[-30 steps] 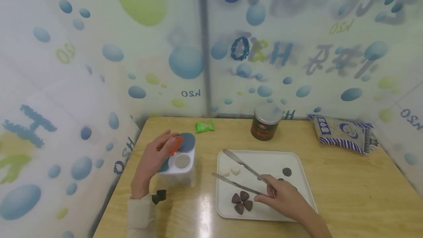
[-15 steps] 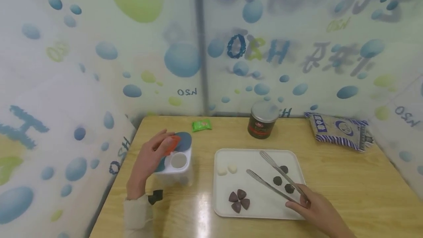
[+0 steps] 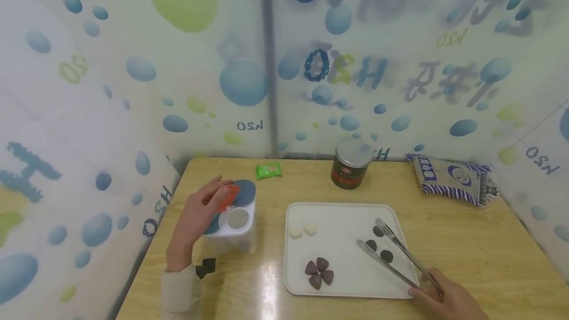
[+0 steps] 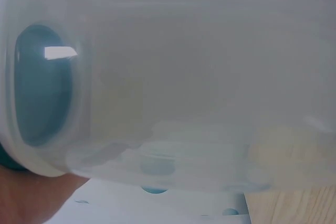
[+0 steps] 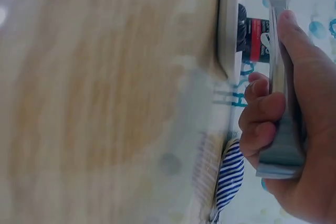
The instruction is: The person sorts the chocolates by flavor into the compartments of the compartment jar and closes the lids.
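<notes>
The head view looks forward and down; close-up, left wrist shares its container [image 3: 235, 241], right its tongs [image 3: 407, 253].

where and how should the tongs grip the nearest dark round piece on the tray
Probably by its opposite sides, from above and the near right: the right hand holds the tongs there, arms spread. The dark round piece lies on the tray apart from the other dark pieces, so both sides look free.

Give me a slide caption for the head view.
Left hand on an orange flap, right hand holding tongs over a white tray.
</notes>
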Tool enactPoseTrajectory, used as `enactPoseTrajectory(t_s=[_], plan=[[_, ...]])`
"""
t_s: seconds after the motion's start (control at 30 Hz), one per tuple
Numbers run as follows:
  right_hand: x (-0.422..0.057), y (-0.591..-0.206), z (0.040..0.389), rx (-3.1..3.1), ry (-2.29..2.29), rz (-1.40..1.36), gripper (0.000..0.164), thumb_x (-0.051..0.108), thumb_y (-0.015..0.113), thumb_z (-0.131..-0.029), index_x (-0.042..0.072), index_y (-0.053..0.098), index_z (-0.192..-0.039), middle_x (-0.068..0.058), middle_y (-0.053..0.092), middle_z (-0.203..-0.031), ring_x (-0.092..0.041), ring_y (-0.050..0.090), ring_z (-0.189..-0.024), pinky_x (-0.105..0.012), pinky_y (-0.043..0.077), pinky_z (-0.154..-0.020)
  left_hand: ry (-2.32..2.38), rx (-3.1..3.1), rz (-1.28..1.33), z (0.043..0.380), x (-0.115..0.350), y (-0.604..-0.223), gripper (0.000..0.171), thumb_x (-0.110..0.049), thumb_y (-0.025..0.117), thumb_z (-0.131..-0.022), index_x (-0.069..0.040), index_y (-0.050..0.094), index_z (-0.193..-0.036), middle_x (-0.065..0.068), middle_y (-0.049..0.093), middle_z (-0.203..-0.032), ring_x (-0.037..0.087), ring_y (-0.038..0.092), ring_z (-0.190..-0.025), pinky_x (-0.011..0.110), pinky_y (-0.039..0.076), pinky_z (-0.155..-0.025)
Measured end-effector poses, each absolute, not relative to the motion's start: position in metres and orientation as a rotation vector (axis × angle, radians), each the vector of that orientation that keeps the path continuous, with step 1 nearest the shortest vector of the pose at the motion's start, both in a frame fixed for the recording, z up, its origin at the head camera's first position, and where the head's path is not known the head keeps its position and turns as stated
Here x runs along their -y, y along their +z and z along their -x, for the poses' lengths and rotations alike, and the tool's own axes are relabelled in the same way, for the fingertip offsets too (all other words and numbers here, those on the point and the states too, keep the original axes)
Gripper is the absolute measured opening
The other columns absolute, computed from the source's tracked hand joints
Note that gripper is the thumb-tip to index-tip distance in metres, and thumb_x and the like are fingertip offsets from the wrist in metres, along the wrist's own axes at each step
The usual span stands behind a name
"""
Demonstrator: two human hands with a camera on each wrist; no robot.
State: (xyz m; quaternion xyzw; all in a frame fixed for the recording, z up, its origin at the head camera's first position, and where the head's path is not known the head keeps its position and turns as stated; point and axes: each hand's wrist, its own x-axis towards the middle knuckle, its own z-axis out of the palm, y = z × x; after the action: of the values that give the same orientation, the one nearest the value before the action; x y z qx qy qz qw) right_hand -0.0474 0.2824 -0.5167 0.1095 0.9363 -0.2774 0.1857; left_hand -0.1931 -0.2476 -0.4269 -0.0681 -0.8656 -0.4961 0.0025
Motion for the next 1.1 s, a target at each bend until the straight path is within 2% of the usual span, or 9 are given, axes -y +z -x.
enactPoseTrajectory(t_s=[0.37,0.5,0.6,0.7,0.77,0.83,0.97,1.1], plan=[[-0.306,-0.531,0.035,-2.602,-0.776,-0.291,0.055,0.055,0.06,-0.094,0.005,0.055,-0.116,0.002,0.049,-0.069,-0.012,0.048,-0.06,-0.024,0.036,-0.052,-1.559,2.713,0.208,0.193,0.245,-0.426,0.044,-0.048,0.053,-0.101,-0.024,0.06,-0.138,0.006,0.039,-0.159,0.034,0.033,-0.149,0.063,0.031,-0.115],[-0.31,-0.534,0.031,-2.571,-0.776,-0.323,0.059,0.061,0.057,-0.094,0.008,0.056,-0.12,0.002,0.049,-0.067,-0.013,0.049,-0.06,-0.026,0.036,-0.051,-1.558,2.727,0.191,0.191,0.245,-0.426,0.046,-0.049,0.053,-0.101,-0.024,0.06,-0.139,0.006,0.038,-0.16,0.035,0.033,-0.149,0.064,0.03,-0.115],[-0.311,-0.536,0.03,-2.525,-0.79,-0.363,0.068,0.065,0.055,-0.092,0.007,0.055,-0.127,0.0,0.05,-0.07,-0.016,0.052,-0.065,-0.029,0.039,-0.054,-1.559,2.729,0.195,0.191,0.245,-0.426,0.046,-0.049,0.052,-0.101,-0.024,0.06,-0.139,0.007,0.037,-0.16,0.036,0.032,-0.149,0.064,0.03,-0.115],[-0.313,-0.537,0.032,-2.48,-0.801,-0.377,0.077,0.066,0.053,-0.093,0.002,0.051,-0.136,-0.006,0.058,-0.081,-0.022,0.057,-0.075,-0.034,0.047,-0.06,-1.559,2.726,0.194,0.191,0.245,-0.426,0.046,-0.049,0.052,-0.101,-0.024,0.06,-0.139,0.008,0.037,-0.16,0.036,0.033,-0.148,0.064,0.031,-0.114],[-0.314,-0.538,0.033,-2.457,-0.807,-0.387,0.08,0.067,0.052,-0.093,0.003,0.049,-0.14,-0.007,0.059,-0.085,-0.022,0.057,-0.079,-0.036,0.047,-0.062,-1.553,2.73,0.189,0.191,0.246,-0.427,0.046,-0.05,0.052,-0.101,-0.024,0.06,-0.139,0.008,0.037,-0.16,0.036,0.033,-0.148,0.064,0.031,-0.114],[-0.313,-0.538,0.034,-2.45,-0.825,-0.381,0.076,0.066,0.052,-0.093,0.006,0.051,-0.139,-0.006,0.059,-0.086,-0.022,0.056,-0.079,-0.035,0.046,-0.062,-1.552,2.73,0.185,0.191,0.246,-0.427,0.046,-0.05,0.052,-0.101,-0.025,0.06,-0.139,0.008,0.037,-0.16,0.036,0.033,-0.148,0.064,0.03,-0.115],[-0.31,-0.537,0.031,-2.42,-0.917,-0.387,0.064,0.065,0.052,-0.094,0.015,0.056,-0.134,-0.001,0.051,-0.073,-0.017,0.052,-0.069,-0.03,0.038,-0.056,-1.559,2.723,0.192,0.191,0.246,-0.426,0.046,-0.05,0.053,-0.101,-0.025,0.06,-0.138,0.006,0.038,-0.16,0.035,0.033,-0.148,0.064,0.03,-0.115],[-0.31,-0.535,0.029,-2.43,-0.949,-0.347,0.058,0.062,0.05,-0.096,0.017,0.058,-0.132,0.002,0.043,-0.068,-0.015,0.049,-0.062,-0.028,0.036,-0.052,-1.568,2.719,0.203,0.191,0.246,-0.426,0.044,-0.049,0.053,-0.101,-0.026,0.06,-0.138,0.005,0.037,-0.16,0.035,0.033,-0.148,0.064,0.031,-0.114]])
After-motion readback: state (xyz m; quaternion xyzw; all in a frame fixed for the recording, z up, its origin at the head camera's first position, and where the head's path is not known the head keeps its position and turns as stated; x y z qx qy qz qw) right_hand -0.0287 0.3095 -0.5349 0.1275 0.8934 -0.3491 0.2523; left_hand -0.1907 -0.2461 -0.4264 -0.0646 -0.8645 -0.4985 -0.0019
